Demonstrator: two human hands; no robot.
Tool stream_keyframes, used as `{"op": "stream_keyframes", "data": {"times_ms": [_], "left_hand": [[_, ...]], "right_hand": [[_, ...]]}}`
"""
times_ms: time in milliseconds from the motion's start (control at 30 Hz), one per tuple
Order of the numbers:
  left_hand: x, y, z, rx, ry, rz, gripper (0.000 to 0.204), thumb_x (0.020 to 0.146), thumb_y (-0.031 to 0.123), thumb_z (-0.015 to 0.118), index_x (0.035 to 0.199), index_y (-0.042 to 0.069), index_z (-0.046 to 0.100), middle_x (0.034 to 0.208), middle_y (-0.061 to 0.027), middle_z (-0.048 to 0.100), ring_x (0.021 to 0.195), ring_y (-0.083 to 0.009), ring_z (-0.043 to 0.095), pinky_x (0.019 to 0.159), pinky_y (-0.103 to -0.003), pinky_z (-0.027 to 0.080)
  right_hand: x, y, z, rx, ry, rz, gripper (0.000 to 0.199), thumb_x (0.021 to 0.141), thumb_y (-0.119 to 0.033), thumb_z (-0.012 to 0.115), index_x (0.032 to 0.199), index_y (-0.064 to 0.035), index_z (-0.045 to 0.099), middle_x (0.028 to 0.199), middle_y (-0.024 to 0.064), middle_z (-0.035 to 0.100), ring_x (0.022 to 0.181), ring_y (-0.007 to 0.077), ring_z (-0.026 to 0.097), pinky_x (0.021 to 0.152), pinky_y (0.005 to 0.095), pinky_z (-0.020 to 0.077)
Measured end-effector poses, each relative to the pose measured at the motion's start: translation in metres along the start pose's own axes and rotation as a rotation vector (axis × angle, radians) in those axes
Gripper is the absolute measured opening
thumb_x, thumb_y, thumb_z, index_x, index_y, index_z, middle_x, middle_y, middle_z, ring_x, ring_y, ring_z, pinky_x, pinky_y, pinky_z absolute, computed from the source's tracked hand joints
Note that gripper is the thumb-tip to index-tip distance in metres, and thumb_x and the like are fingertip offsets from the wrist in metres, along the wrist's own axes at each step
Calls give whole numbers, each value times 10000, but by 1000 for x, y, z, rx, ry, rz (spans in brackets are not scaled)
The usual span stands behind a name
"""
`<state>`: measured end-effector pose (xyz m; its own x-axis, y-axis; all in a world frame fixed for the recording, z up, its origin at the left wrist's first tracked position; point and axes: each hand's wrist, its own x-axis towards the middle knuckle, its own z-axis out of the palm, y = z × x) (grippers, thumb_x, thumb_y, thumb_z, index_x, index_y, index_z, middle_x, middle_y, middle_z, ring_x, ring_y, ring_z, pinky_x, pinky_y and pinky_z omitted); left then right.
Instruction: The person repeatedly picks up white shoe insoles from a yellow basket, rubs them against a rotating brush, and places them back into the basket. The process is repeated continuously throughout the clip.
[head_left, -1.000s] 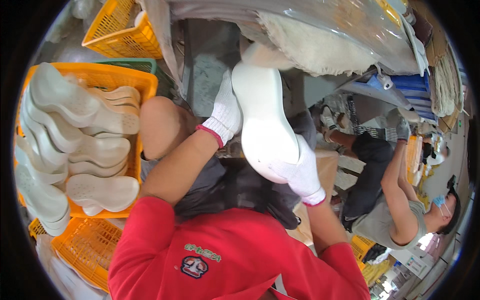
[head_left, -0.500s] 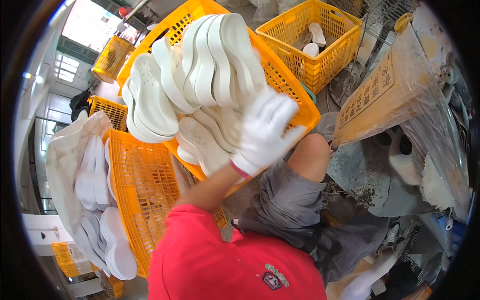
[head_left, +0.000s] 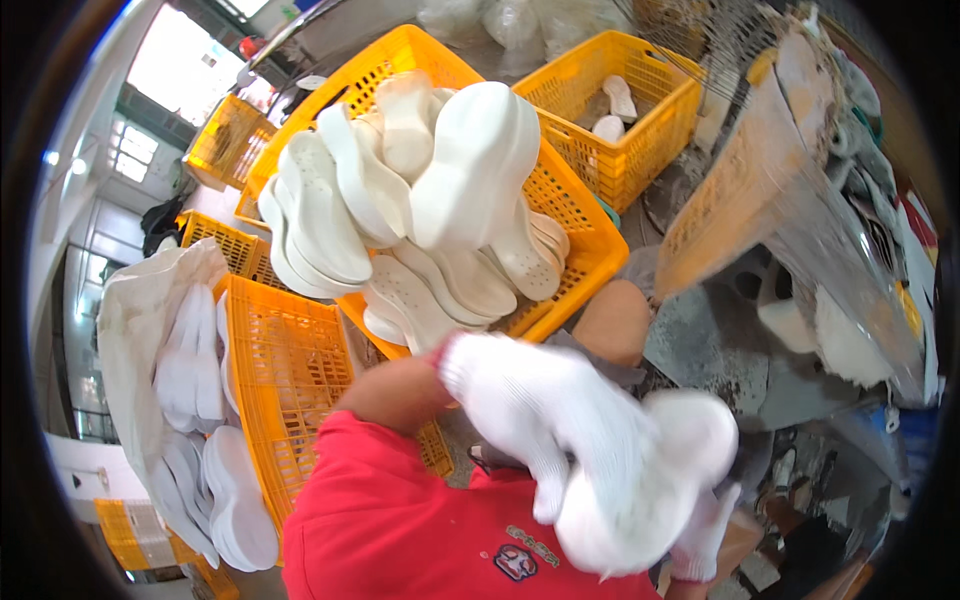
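A: Where's the white sole (head_left: 615,530)?
B: Up in the air, over the chest of the red shirt (head_left: 390,510). The left hand (head_left: 545,420), in a knit glove, pinches it, fingers across the top and thumb along the edge. It's a bit blurred.
A: And the right hand (head_left: 703,538)?
B: Low, just beside the sole, one digit sticking up. The sole hides part of it, so I can't tell whether it's touching or how the other fingers stand.
A: What's nearby?
B: A big yellow basket (head_left: 585,210) with a heap of pale soles (head_left: 475,165), some dotted with small holes. Behind it, a second basket (head_left: 625,155) holds a couple of loose soles (head_left: 620,98).
A: On the left?
B: An orange crate (head_left: 285,370) with a whitish sack (head_left: 140,320) beside it, and more white soles (head_left: 240,500) resting in the sack.
A: The room?
B: Cluttered. A bright window (head_left: 185,60) at the upper left, clear plastic bags (head_left: 515,30) at the back, and a plastic-wrapped carton (head_left: 715,220) leaning on the right, near the knee (head_left: 615,320).
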<state>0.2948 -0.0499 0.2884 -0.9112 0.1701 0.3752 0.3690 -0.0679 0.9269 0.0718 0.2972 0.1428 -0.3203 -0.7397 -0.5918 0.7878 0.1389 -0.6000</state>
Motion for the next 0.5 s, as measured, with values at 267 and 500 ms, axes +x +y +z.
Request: {"op": "stream_keyframes", "data": {"times_ms": [267,500], "left_hand": [[56,-144,54,-417,-454,-193,433,850,-113,870,1260,-3,785,1244,-136,790,1202,-239,742,1007,-398,621],[116,-195,75,-203,455,-442,556,1081,352,746,1548,86,604,1622,-186,560,1462,-403,550,1238,-623,391]], "right_hand": [[-49,-65,-70,-404,528,-137,524,1106,-394,642,1470,-18,659,1268,97,789,1075,226,776,824,387,631],[-104,-58,-66,-452,899,-788,447,1068,-126,625,1460,89,616,1326,161,739,1181,218,733,1005,332,574]]}}
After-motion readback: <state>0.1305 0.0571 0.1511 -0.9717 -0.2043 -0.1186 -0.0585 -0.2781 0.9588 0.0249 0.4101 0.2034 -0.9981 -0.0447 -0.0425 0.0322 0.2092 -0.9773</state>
